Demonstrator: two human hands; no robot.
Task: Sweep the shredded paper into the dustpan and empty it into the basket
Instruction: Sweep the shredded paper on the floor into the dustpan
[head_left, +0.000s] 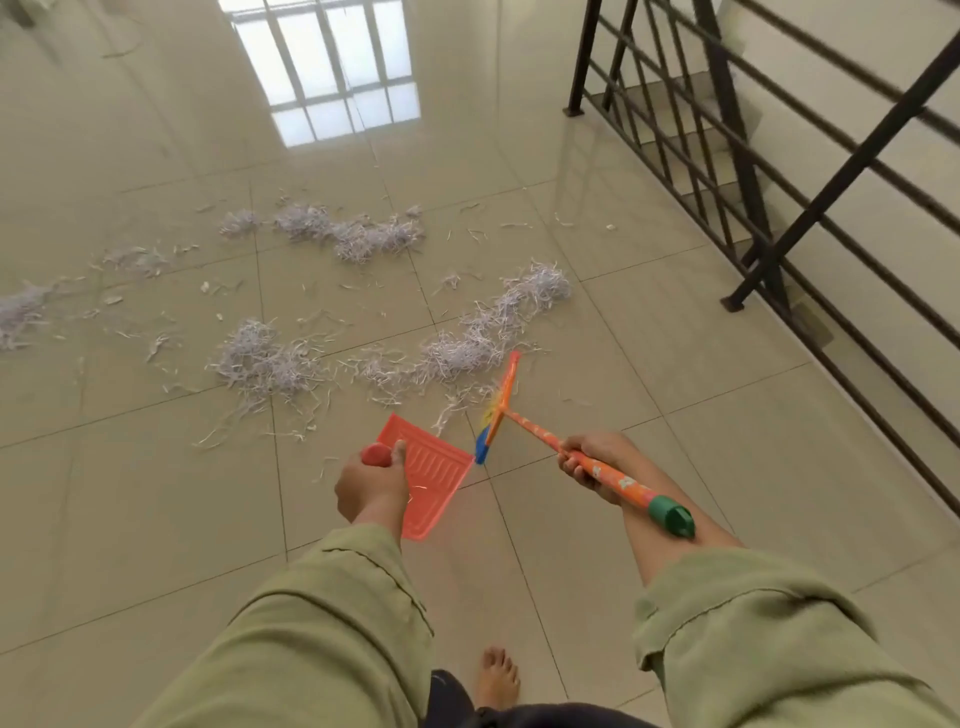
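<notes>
Shredded paper (457, 353) scattered in pale clumps across tiled floor; orange dustpan (434, 475) tilted, held above the floor near it; orange-handled broom (501, 402) head at clump edge

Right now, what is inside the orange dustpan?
The dustpan shows only its bare ribbed surface; no shredded paper lies in it. The left hand on its handle covers the near corner, so that part stays unseen.
</notes>
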